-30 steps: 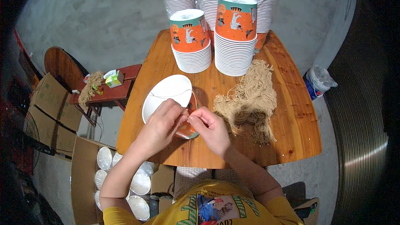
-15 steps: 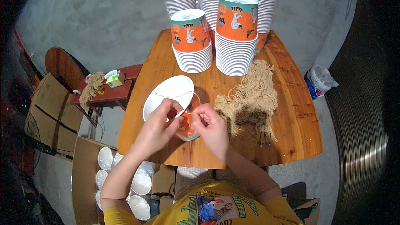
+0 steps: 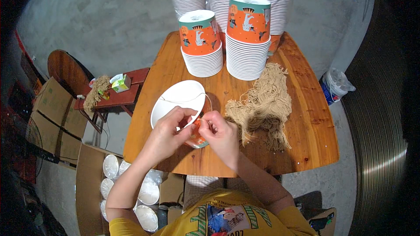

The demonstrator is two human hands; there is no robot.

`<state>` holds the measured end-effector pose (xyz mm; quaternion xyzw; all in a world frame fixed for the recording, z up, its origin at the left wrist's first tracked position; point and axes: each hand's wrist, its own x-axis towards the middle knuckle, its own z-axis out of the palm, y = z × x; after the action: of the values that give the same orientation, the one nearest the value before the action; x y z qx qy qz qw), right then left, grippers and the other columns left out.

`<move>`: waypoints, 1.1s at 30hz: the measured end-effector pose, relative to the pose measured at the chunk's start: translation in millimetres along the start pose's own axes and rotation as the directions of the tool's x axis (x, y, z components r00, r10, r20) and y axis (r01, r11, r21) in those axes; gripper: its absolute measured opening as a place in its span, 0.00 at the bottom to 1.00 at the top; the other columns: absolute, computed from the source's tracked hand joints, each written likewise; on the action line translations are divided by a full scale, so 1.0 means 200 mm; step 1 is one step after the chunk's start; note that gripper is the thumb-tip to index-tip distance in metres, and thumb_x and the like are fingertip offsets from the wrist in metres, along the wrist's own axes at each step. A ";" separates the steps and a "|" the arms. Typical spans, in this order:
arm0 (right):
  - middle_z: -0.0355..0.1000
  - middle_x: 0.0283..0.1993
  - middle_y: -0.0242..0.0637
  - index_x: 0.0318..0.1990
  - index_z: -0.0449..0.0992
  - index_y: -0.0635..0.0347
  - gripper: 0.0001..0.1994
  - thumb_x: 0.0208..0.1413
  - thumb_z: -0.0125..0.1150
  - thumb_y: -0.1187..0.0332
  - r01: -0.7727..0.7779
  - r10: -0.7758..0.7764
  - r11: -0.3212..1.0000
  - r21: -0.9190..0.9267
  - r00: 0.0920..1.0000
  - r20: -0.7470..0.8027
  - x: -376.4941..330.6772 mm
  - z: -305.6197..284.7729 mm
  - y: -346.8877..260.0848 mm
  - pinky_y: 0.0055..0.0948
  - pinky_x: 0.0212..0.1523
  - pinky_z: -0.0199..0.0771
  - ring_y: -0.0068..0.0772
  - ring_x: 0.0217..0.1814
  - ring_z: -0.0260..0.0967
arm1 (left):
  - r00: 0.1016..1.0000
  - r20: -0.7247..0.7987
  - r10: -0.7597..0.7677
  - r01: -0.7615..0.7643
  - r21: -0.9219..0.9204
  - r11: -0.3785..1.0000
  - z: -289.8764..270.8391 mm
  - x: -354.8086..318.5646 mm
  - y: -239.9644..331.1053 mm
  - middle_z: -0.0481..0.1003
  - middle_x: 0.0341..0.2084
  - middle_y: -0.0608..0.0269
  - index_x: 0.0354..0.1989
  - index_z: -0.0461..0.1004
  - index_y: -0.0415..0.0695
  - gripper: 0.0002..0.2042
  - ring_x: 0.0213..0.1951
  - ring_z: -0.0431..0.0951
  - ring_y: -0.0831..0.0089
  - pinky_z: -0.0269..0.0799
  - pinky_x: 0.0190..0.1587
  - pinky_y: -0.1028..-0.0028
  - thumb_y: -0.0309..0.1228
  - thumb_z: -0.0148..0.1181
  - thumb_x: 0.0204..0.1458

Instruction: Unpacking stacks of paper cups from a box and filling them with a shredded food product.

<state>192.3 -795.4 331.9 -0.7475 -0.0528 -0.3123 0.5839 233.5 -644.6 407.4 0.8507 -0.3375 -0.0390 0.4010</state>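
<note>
A paper bucket (image 3: pixel 177 97), white inside and orange with a green band outside, lies tilted on the table in front of me. My left hand (image 3: pixel 167 134) is closed on its near rim, thumb and fingers bent round the edge. Across the bucket's mouth runs a thin beige cord (image 3: pixel 209 99) that curves over the right side of the rim. With its fingertips pinched, my right hand (image 3: pixel 220 133) grips the cord's end close against the orange wall. Exactly how the cord meets the wall is hidden by my fingers. A loose heap of beige cords (image 3: pixel 267 98) lies just right of my right hand.
Two stacks of upside-down orange buckets, a shorter one (image 3: pixel 202 63) and a taller one (image 3: pixel 248 57), stand at the far side of the wooden table (image 3: pixel 308 118). Wrapped stacks rise behind them. Left of my legs, a carton (image 3: pixel 89 183) holds several white-mouthed buckets.
The bucket has shifted slightly down and right, and the cord's loop with it. My right fingertips have moved a little left, still pinching the cord. My left hand keeps its grip.
</note>
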 end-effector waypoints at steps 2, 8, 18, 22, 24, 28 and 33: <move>0.71 0.24 0.41 0.33 0.69 0.57 0.07 0.49 0.60 0.75 0.036 -0.037 0.998 -0.051 0.999 -0.017 0.00 0.00 0.00 0.32 0.24 0.73 0.38 0.25 0.75 | 1.000 0.013 -0.002 0.002 -0.004 1.000 0.00 0.00 0.00 0.71 0.34 0.66 0.46 0.70 0.39 0.13 0.37 0.72 0.78 0.70 0.35 0.78 0.25 0.56 0.52; 0.72 0.25 0.44 0.33 0.69 0.57 0.06 0.49 0.60 0.75 0.044 -0.048 0.989 -0.145 0.999 -0.023 -0.02 -0.02 0.03 0.34 0.24 0.73 0.43 0.26 0.75 | 0.993 0.119 -0.005 0.016 -0.090 0.996 0.00 0.05 -0.05 0.71 0.35 0.65 0.48 0.70 0.38 0.12 0.39 0.71 0.77 0.68 0.43 0.77 0.26 0.53 0.56; 0.72 0.26 0.46 0.33 0.69 0.58 0.06 0.50 0.59 0.75 0.001 -0.009 0.985 -0.174 0.999 -0.048 -0.06 -0.05 0.10 0.37 0.24 0.72 0.45 0.26 0.74 | 0.933 0.345 -0.099 0.205 -0.286 0.936 0.11 0.17 -0.15 0.69 0.29 0.67 0.40 0.67 0.38 0.06 0.32 0.70 0.81 0.74 0.31 0.78 0.28 0.48 0.60; 0.72 0.26 0.47 0.34 0.69 0.58 0.06 0.50 0.59 0.75 -0.015 0.008 0.990 -0.137 0.999 -0.053 -0.07 -0.05 0.14 0.37 0.24 0.72 0.46 0.27 0.74 | 0.901 0.392 -0.184 0.300 -0.260 0.918 0.13 0.20 -0.13 0.68 0.27 0.67 0.38 0.66 0.38 0.07 0.29 0.71 0.80 0.76 0.27 0.76 0.29 0.47 0.61; 0.72 0.26 0.47 0.34 0.69 0.58 0.06 0.50 0.59 0.75 -0.012 0.005 0.992 -0.126 0.998 -0.056 -0.07 -0.05 0.15 0.37 0.24 0.72 0.47 0.27 0.74 | 0.914 0.380 -0.142 0.241 -0.225 0.944 0.15 0.21 -0.16 0.68 0.27 0.67 0.38 0.66 0.38 0.07 0.28 0.71 0.79 0.76 0.26 0.76 0.29 0.46 0.61; 0.72 0.26 0.46 0.34 0.68 0.58 0.06 0.50 0.59 0.75 -0.024 0.019 0.994 -0.109 0.999 -0.045 -0.07 -0.04 0.15 0.37 0.24 0.72 0.47 0.27 0.74 | 0.914 0.378 -0.146 0.199 -0.106 0.974 0.13 0.21 -0.13 0.68 0.28 0.65 0.39 0.65 0.38 0.07 0.28 0.73 0.77 0.77 0.27 0.76 0.30 0.46 0.61; 0.74 0.22 0.37 0.35 0.69 0.61 0.03 0.54 0.56 0.77 -0.006 0.000 0.990 -0.140 0.999 -0.045 -0.07 -0.05 0.17 0.23 0.22 0.71 0.23 0.24 0.74 | 0.912 0.404 -0.074 0.175 -0.218 0.960 0.13 0.21 -0.15 0.70 0.29 0.62 0.41 0.65 0.38 0.08 0.30 0.73 0.77 0.76 0.27 0.76 0.31 0.46 0.61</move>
<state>192.5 -810.8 298.0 -0.7796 -0.0163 -0.3311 0.5314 274.3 -674.0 376.4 0.7883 -0.3481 -0.2763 0.4255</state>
